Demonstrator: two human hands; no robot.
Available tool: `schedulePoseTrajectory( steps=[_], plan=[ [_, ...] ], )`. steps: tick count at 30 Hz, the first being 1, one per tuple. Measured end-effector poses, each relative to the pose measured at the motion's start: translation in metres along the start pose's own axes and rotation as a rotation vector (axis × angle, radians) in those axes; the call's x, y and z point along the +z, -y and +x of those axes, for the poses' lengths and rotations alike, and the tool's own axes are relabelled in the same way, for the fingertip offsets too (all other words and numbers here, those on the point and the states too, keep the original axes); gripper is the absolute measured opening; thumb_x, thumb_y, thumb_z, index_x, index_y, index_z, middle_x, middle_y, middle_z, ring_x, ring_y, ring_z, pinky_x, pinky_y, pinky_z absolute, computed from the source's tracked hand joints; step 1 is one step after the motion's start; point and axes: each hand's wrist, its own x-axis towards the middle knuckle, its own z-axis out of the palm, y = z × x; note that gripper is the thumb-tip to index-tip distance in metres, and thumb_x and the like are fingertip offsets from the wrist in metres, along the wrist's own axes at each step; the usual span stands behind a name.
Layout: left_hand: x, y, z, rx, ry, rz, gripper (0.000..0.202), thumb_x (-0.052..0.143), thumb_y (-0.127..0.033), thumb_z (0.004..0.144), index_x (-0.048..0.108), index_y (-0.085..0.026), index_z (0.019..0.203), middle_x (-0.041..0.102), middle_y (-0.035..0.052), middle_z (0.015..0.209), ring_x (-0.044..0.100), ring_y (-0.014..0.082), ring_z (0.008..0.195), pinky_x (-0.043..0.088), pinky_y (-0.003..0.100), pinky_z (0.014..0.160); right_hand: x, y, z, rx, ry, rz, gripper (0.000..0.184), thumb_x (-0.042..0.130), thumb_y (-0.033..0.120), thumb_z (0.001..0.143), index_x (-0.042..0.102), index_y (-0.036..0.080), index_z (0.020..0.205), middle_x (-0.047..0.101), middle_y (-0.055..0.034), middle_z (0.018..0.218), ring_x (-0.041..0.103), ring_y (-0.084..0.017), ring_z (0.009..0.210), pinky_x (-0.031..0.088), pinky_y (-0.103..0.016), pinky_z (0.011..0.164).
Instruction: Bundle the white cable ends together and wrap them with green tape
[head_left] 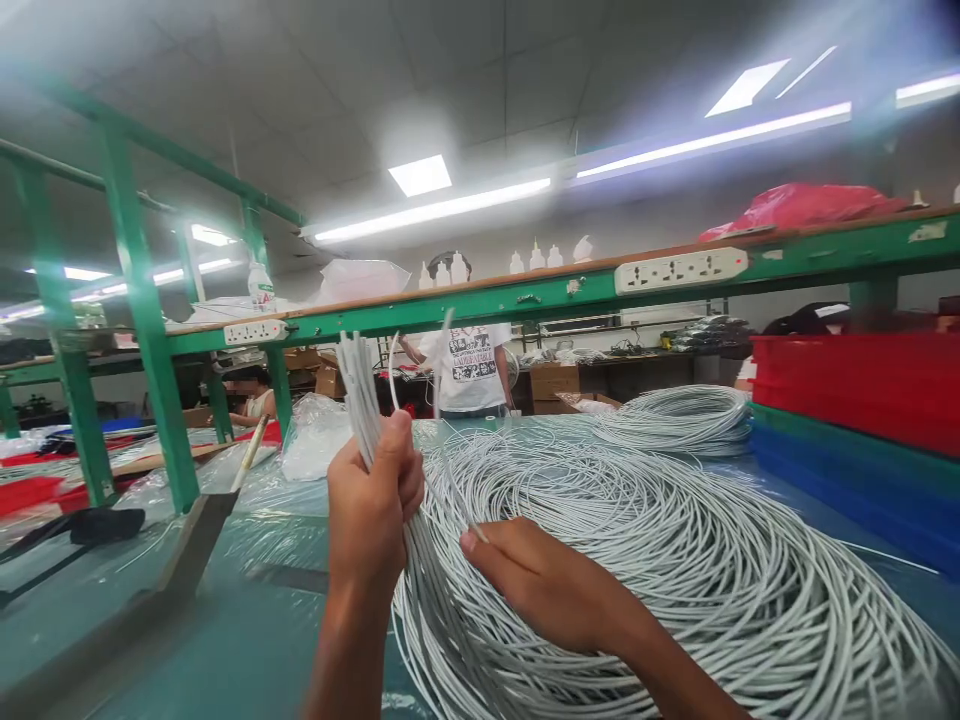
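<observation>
Left hand (375,500) is gripping likely springy cables (361,400), best held near tips (352,347); right hand (551,582) is pinching one strand (456,492).

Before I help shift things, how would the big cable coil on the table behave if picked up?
The coil would probably splay, since no ties show. It's likely heavy, piled so thickly. Its strands seem springy, holding smooth curves.

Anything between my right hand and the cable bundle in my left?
Nothing visible blocks the gap between the right hand and the cable bundle in the left hand; only a thin cable rises from the right fingers, with the large coil behind.
</observation>
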Motion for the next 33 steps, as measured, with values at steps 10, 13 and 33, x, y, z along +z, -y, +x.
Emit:
schedulePoseTrajectory(
  steps=[10, 13, 33],
  plan=[
    [-0.017, -0.002, 0.018, 0.152, -0.259, -0.119, 0.044, 0.066, -0.039, 0.083, 0.036, -0.018, 0.06, 0.026, -0.0076, 0.053, 0.021, 0.0036, 0.036, 0.017, 0.017, 0.029, 0.006, -0.009, 0.007, -0.12, -0.112, -0.035, 0.048, 0.028, 0.05, 0.102, 0.034, 0.017, 0.067, 0.04, 0.0037, 0.06, 0.037, -0.011, 0.059, 0.023, -0.029, 0.059],
    [-0.019, -0.001, 0.02, 0.158, -0.277, -0.121, 0.044, 0.067, -0.04, 0.082, 0.037, -0.017, 0.06, 0.027, -0.0074, 0.054, 0.022, 0.0037, 0.036, 0.019, 0.017, 0.03, 0.004, -0.016, 0.01, -0.167, -0.176, 0.046, 0.048, 0.029, 0.049, 0.102, 0.028, 0.017, 0.065, 0.031, 0.0049, 0.056, 0.029, -0.01, 0.054, 0.022, -0.029, 0.056],
    [-0.03, 0.004, 0.025, 0.019, -0.118, -0.149, 0.034, 0.065, -0.035, 0.084, 0.042, -0.016, 0.067, 0.034, -0.0066, 0.059, 0.022, 0.0022, 0.037, 0.019, 0.015, 0.031, -0.009, -0.024, 0.007, -0.134, 0.296, 0.105, 0.05, 0.041, 0.043, 0.098, 0.034, 0.016, 0.057, 0.029, 0.0051, 0.052, 0.027, -0.008, 0.05, 0.022, -0.026, 0.051]
  ],
)
